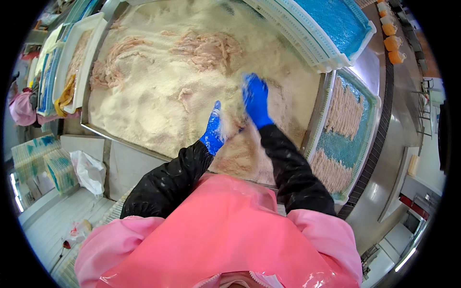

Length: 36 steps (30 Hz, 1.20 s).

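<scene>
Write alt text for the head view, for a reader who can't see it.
A blue-gloved left grip and right grip are over a wide, metal-edged tray of pale crumb-like coating, with heaps of pinkish strips farther back. To the right, a blue-based rack holds two groups of pale strips.

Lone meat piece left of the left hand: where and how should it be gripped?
Probably a pinch across its middle, left hand coming from above and the right: the piece lies low in the coating, longer than wide, apart from the bigger heaps.
</scene>
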Each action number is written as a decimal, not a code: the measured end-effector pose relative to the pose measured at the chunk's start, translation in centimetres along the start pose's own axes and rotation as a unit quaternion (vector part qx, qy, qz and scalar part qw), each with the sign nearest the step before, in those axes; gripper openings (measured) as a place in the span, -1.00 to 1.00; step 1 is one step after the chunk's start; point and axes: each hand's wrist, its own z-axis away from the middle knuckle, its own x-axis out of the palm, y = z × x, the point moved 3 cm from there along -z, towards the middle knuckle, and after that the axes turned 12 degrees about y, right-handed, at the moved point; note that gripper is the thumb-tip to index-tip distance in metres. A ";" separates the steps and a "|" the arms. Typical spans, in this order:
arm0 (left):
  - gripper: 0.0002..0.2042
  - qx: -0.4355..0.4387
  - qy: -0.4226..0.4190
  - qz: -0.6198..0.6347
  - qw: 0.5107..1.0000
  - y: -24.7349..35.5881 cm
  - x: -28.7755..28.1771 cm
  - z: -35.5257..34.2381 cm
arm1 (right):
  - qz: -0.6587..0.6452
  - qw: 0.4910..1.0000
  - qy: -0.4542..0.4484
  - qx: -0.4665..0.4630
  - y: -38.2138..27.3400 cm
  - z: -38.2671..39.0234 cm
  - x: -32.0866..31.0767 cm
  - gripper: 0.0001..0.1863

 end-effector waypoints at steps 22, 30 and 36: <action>-0.62 0.210 0.151 -0.338 0.905 5.2 -2.4 4.7 | -0.126 0.968 -0.068 0.204 5.5 -11.4 7.5 -0.75; -0.62 0.177 0.134 -0.277 0.935 5.6 -2.9 4.2 | -0.158 0.955 0.053 0.245 4.3 -10.6 2.7 -0.86; -0.62 0.213 0.089 -0.230 0.945 5.5 -2.9 4.1 | 0.185 0.981 0.045 -0.031 2.5 -9.6 -0.9 -0.79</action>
